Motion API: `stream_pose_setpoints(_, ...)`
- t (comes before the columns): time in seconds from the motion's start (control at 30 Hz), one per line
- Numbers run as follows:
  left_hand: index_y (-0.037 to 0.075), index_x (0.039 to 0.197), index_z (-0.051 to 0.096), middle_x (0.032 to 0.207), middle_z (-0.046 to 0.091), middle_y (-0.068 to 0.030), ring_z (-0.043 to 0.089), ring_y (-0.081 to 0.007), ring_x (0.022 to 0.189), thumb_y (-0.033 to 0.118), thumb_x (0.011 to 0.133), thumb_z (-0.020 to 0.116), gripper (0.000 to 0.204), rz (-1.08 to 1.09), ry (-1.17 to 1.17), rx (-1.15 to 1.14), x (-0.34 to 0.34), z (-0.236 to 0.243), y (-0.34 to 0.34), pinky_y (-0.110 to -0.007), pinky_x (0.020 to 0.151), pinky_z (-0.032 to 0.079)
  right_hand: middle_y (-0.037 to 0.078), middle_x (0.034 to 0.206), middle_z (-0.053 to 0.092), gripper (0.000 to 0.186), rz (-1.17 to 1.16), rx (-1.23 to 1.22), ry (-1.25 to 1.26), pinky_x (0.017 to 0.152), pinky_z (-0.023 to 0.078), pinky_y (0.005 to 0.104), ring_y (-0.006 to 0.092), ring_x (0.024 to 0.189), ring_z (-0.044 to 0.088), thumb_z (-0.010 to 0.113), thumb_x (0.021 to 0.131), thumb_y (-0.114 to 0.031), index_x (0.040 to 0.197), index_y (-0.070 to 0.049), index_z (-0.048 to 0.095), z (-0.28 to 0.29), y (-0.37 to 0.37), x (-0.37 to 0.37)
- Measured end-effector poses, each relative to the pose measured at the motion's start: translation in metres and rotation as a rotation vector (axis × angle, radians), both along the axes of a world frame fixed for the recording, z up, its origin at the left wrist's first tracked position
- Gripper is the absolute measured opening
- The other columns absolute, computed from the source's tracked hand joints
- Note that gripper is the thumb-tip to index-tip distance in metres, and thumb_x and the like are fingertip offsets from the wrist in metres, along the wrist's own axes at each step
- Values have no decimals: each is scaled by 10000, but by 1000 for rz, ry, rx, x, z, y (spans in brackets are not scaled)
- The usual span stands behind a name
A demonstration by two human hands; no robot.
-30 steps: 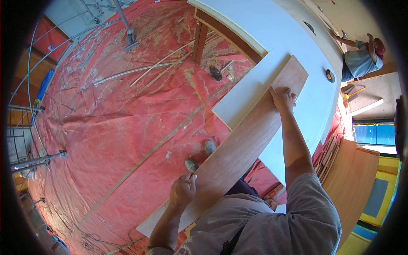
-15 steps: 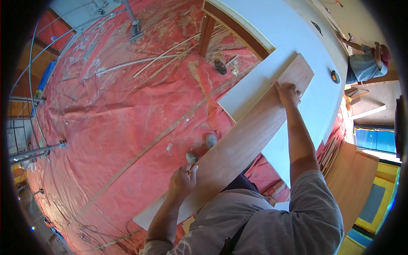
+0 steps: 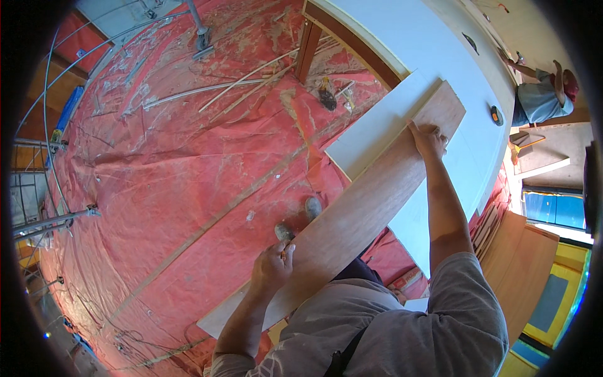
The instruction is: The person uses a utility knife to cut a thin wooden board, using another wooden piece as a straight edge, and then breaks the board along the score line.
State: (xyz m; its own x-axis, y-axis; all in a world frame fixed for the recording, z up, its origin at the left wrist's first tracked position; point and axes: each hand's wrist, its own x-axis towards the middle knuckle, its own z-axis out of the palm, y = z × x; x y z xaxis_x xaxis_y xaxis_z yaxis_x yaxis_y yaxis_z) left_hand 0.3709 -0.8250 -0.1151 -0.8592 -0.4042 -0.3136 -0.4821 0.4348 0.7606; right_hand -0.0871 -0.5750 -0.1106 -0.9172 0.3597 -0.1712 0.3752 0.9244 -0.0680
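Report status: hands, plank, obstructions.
Left hand grips near edge of wooden plank; right hand presses far end. Plank lies over white board. Nothing blocking.

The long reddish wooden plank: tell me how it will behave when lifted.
The plank looks stiff: it runs straight between the left hand and right hand without visible sag. Being long and thin, it may swing at the ends. Its smooth face could slide on the white board beneath.
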Motion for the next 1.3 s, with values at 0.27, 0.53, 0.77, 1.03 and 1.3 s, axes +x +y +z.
stream_pose_setpoints(0.27,19,1029,716,914,724,-224,704,-422,833,226,1001,623,229,7,39,-16,3,-8,1,-487,727,562,303,1604,327,1345,-17,6,17,1215,246,545,397,1536,247,596,677,-932,1591,3,287,-2,-2,2)
stream_pose_setpoints(0.53,32,1050,707,972,724,-220,698,-414,906,266,1014,595,262,-11,-53,2,1,-3,-1,-499,779,553,280,1617,330,1286,36,46,-13,1207,235,590,397,1551,203,536,741,-925,1620,-35,240,-6,0,0)
stream_pose_setpoints(0.77,32,1068,707,1004,720,-226,701,-411,918,257,1004,600,257,2,-74,26,-1,6,-2,-488,792,553,241,1653,193,1093,8,-24,-10,1086,348,748,512,1469,289,649,765,-816,1602,-206,302,-3,11,-7)
stream_pose_setpoints(1.03,28,1098,717,1043,723,-228,703,-413,957,248,993,612,266,9,-58,45,0,0,-3,-473,819,561,270,1633,263,1213,42,-8,-17,1175,304,593,424,1523,228,619,784,-818,1578,28,265,3,11,-23)
stream_pose_setpoints(1.3,22,1095,718,1025,727,-223,707,-403,939,247,995,612,268,29,-45,58,1,1,-2,-463,803,564,293,1631,253,1345,-29,5,-86,1210,260,565,412,1536,210,654,710,-844,1609,30,167,-5,4,-40)
